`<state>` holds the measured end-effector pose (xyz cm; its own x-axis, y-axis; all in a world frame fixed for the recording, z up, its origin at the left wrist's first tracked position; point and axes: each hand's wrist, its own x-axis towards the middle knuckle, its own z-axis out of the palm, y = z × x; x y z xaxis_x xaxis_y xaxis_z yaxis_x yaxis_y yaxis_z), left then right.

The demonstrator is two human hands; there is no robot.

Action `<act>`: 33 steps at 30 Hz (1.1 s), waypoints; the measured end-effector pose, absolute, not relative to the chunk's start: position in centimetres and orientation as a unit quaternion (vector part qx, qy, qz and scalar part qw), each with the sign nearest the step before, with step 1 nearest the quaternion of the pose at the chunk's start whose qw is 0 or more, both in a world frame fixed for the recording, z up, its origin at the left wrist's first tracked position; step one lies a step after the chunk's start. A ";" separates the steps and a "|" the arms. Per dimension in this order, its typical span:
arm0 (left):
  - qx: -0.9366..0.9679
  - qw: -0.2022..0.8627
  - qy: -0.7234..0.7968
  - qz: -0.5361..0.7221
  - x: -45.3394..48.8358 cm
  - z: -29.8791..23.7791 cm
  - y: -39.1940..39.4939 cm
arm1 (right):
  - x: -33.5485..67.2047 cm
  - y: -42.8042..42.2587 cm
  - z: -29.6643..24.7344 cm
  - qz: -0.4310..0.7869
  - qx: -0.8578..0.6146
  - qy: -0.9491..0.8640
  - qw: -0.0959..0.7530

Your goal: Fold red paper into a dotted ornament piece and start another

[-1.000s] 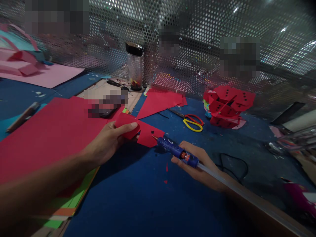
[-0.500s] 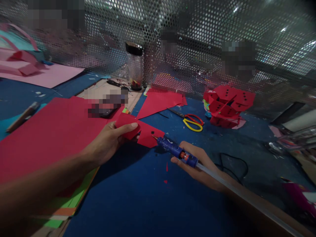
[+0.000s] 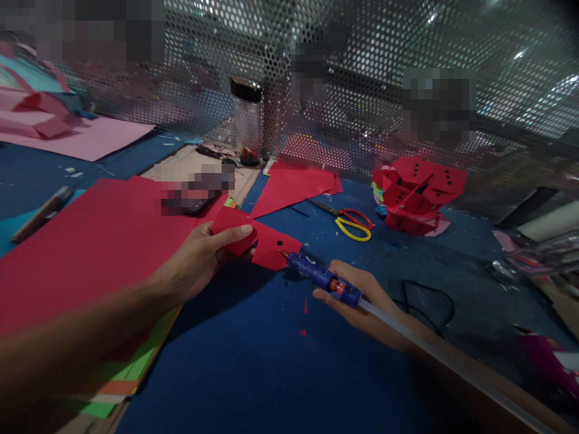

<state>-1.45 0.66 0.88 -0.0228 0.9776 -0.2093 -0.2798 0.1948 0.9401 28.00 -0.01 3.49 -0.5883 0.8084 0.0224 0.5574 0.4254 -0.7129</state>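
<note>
Glue gun (image 3: 322,276) at red card (image 3: 268,244) — white mark (image 3: 310,261) illegible

L hand (image 3: 199,259) & R hand (image 3: 370,287) bare, forearms (image 3: 104,322) bare too (both dim nr view edge).

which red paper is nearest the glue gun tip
The red piece in the left hand, showing one black square; the glue gun's tip overlaps it alone.

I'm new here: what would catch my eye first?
Probably the blue glue gun in the right hand, its tip close to the red paper piece in the left hand. Beyond them, scissors with red and yellow handles lie on the blue table, left of a red paper cluster with black dots.
</note>
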 end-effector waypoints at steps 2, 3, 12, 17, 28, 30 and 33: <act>0.356 0.600 0.486 0.526 -1.5 0.8 0.7 | 28.0 0.0 3.5 0.338 -0.413 -0.826 0.184; 0.356 0.600 0.485 0.527 -1.5 0.8 0.7 | 28.0 0.0 3.5 0.336 -0.412 -0.826 0.184; 0.362 0.603 0.483 0.521 -1.5 0.8 0.7 | 27.9 0.0 3.5 0.346 -0.421 -0.821 0.172; 0.352 0.604 0.486 0.524 -1.6 0.7 0.8 | 28.0 0.0 3.5 0.351 -0.415 -0.821 0.174; 0.354 0.604 0.483 0.526 -1.6 0.7 0.7 | 28.0 -0.1 3.5 0.347 -0.430 -0.815 0.174; 0.356 0.603 0.483 0.526 -1.6 0.7 0.8 | 28.0 -0.1 3.5 0.350 -0.430 -0.814 0.173; 0.354 0.601 0.481 0.531 -1.6 0.7 0.8 | 28.0 -0.1 3.5 0.347 -0.430 -0.815 0.174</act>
